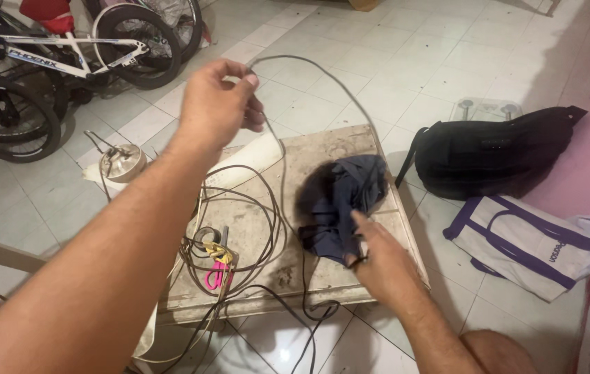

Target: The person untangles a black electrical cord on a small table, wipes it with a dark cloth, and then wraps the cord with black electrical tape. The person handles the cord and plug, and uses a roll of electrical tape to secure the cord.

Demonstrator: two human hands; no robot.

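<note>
My left hand [217, 104] is raised above the floor and pinches a grey cable [309, 68] that arcs up and over to the right. My right hand [376, 257] rests low on a worn flat board [336, 149] and grips the same cable near its lower end, right beside a crumpled dark blue cloth [342, 199]. More loops of cable [239, 221] lie coiled on the board's left side.
Pink-and-yellow-handled scissors [217, 266] and a tape roll [206, 237] lie on the board. A round metal lamp holder [122, 163] sits to the left, bicycles [66, 62] at far left. A black backpack [492, 159] and a white-and-purple tote bag [523, 242] lie on the right.
</note>
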